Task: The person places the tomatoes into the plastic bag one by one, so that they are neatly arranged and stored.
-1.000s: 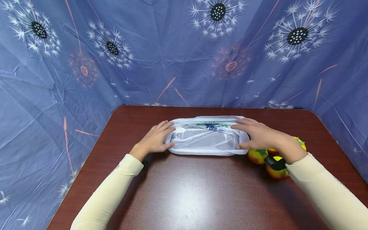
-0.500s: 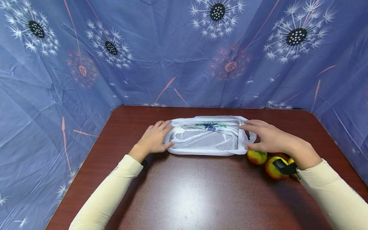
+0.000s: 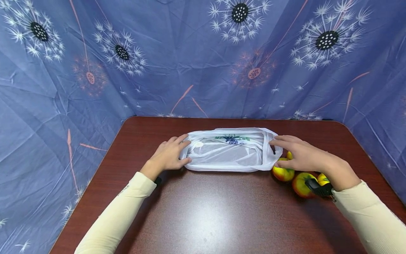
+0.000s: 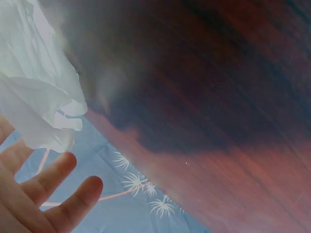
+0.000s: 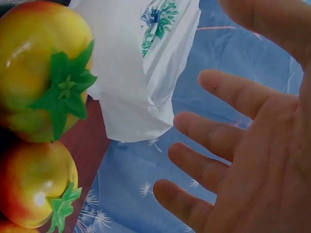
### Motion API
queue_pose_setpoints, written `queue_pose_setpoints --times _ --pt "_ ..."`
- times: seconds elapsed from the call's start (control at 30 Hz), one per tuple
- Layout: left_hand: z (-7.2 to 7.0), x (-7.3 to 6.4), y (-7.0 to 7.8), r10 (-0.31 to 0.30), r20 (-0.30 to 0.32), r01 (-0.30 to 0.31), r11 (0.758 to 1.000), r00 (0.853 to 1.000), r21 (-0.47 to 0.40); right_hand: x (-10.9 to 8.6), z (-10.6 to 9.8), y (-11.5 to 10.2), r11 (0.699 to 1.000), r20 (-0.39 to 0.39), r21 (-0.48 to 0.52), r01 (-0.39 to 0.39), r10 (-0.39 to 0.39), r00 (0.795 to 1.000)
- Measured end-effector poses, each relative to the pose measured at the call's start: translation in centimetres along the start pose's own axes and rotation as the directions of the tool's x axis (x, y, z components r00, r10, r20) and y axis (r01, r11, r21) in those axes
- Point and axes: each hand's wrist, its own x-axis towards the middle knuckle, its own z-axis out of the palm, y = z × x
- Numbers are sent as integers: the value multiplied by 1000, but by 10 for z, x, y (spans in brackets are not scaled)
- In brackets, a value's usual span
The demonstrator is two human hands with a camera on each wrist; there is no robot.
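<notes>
A white plastic bag (image 3: pixel 222 155) with a green and blue print lies spread wide on the table, its handle loop standing out at the right end. My left hand (image 3: pixel 169 153) is at the bag's left end, fingers spread and fingertips right at its edge. In the left wrist view the fingers (image 4: pixel 53 179) are apart beside the white plastic. My right hand (image 3: pixel 301 153) is at the right end, thumb and fingers spread around the handle loop. The right wrist view shows the right palm (image 5: pixel 272 160) facing the bag (image 5: pixel 131 82) with nothing gripped.
Several yellow-red round fruits with green leafy tops, such as this fruit (image 3: pixel 302 185), sit under and beside the right wrist. Two of these fruits (image 5: pixel 39 68) show large in the right wrist view. Behind the brown table (image 3: pixel 203 211) hangs a blue dandelion-print cloth (image 3: pixel 190 70).
My right hand has moved to the right, off the bag's inner right side, and the handle loop now shows spread outward. More of the fruits show. My left hand has barely moved.
</notes>
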Motion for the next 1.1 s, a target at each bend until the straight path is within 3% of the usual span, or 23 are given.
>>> queue_pose_setpoints --times 0.23,0.47,0.57,1.1 --pt "2 -1 -3 15 -17 -15 1000 1000 16 3 3 4 1000 -2 0 10 -10 1000" --pt "4 -1 -4 163 -34 -164 986 986 -16 5 4 6 1000 -2 -4 8 -8 1000" --pt "5 -2 -4 188 -34 -188 982 982 -6 5 4 5 1000 1 -3 11 -11 1000" --pt "3 -2 -6 99 -3 -98 990 995 103 7 2 2 1000 -29 -10 -2 2 1000"
